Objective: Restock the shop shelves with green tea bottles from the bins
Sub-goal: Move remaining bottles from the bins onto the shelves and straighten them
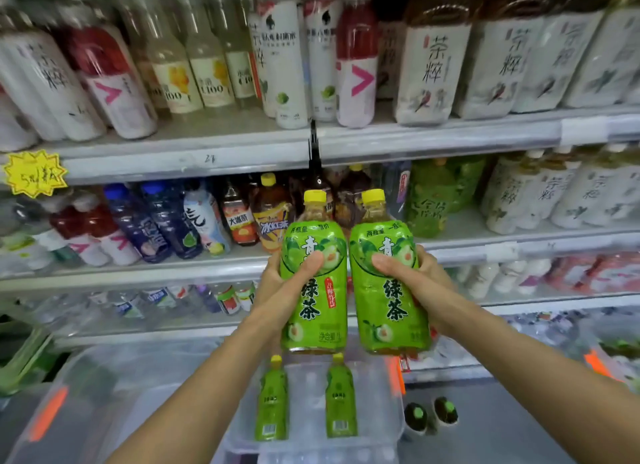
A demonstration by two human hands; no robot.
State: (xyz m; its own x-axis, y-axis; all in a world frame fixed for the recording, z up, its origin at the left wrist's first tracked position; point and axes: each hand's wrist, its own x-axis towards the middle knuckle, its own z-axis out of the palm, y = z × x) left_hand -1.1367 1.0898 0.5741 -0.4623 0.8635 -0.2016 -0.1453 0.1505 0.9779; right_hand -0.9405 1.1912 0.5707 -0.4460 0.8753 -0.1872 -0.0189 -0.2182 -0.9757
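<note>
Hands first: my left hand (282, 287) and right hand (420, 283) each grip one green tea bottle at mid-label. The left thumb (310, 263) and right thumb (388, 266) lie across the fronts, and the fingers curl round the backs, where I mostly cannot see them. The left bottle (317, 311) and right bottle (393, 308) stand upright, yellow caps up, side by side and nearly touching, raised in front of the middle shelf (554, 249).

I judge the mid-body grip suits big, full bottles: held near the balance point they should not tip. Upright with labels forward, they can go onto the shelf without turning.

Below them the clear bin (308, 394) has two spare bottles (273, 399) lying flat in it, so stock is left. Shelved green bottles (427, 204) stand on the middle shelf just right of the pair I hold, and that looks like the spot to match. The dark tea bottles (349, 200) directly behind fill the front row there. Next I would steer right and push in base first, one hand at a time, watching the caps under the upper shelf (450, 138).
</note>
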